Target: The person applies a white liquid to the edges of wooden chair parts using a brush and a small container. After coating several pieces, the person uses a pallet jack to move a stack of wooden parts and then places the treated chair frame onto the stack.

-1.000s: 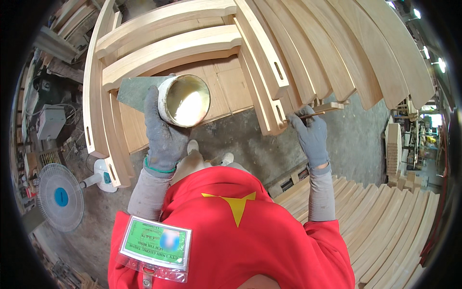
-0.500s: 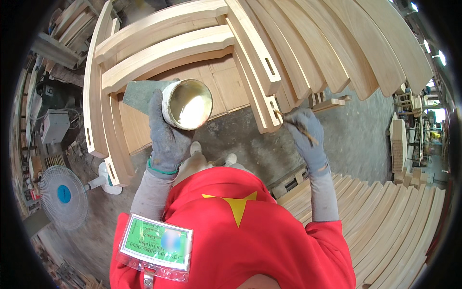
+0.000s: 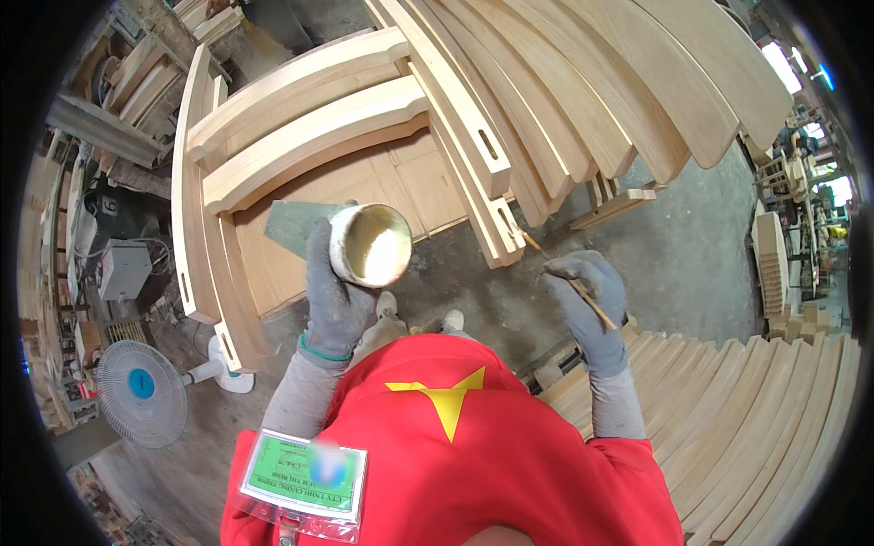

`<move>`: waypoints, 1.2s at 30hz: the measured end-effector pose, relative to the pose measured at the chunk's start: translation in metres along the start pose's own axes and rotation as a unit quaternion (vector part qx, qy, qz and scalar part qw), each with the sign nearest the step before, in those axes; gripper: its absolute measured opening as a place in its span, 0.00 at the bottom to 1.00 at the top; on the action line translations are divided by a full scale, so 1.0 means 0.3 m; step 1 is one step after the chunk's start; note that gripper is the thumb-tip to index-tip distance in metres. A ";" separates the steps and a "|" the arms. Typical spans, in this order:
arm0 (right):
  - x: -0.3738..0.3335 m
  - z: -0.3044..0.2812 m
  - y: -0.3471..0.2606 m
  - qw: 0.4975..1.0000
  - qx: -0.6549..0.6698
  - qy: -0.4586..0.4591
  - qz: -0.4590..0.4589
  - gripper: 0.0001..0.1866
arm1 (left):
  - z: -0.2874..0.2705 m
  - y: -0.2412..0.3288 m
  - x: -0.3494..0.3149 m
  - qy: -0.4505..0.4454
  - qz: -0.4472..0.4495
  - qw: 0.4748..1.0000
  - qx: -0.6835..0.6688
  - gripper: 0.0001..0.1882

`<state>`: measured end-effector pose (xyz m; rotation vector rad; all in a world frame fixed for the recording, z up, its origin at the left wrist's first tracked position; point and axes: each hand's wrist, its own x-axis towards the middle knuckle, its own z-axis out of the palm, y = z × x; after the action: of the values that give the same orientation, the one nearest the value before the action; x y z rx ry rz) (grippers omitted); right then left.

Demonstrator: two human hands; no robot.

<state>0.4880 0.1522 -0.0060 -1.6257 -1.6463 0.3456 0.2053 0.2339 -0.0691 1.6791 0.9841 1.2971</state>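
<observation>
My left hand (image 3: 332, 300), in a grey glove, is wrapped round a whitish, stained can (image 3: 340, 246) tilted so its pale, shiny liquid (image 3: 382, 255) shows. A flat grey-green piece (image 3: 299, 226) sticks out behind the can; how it is held is hidden. Pinched in my gloved right hand (image 3: 592, 305) is a thin brush (image 3: 596, 308). Its tip points left, at or very near the slotted end of a pale wooden rail (image 3: 505, 227); contact cannot be made out. That rail belongs to the wooden frame (image 3: 319, 132), which has curved crosspieces and slotted ends.
Long curved boards (image 3: 628, 100) lie side by side at the upper right. More slats (image 3: 728, 419) are stacked at the lower right. A standing fan (image 3: 141, 391) and a grey box (image 3: 125, 270) are on the left. Concrete floor (image 3: 692, 264) shows beyond my right hand.
My right hand has drawn back from the rail end, nearer to me, and more of the brush shows. The can stays in my left hand. The whole view has shifted slightly.
</observation>
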 end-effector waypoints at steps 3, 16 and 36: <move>-0.004 -0.016 -0.072 0.996 0.057 0.044 0.057 0.06 | 0.039 0.040 0.009 -0.030 -0.137 0.974 -0.177 0.23; 0.035 0.112 -0.119 0.989 0.051 -0.003 -0.142 0.10 | 0.094 0.092 0.076 -0.042 -0.417 0.765 -0.490 0.30; -0.182 0.313 -0.036 0.985 -0.167 0.030 -0.024 0.19 | -0.027 -0.062 0.284 -0.035 -0.406 0.806 -0.430 0.26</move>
<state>0.4097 0.1299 -0.0785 -1.8145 -1.7639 -0.0086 0.2105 0.3197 -0.0528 0.4798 0.7400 0.8422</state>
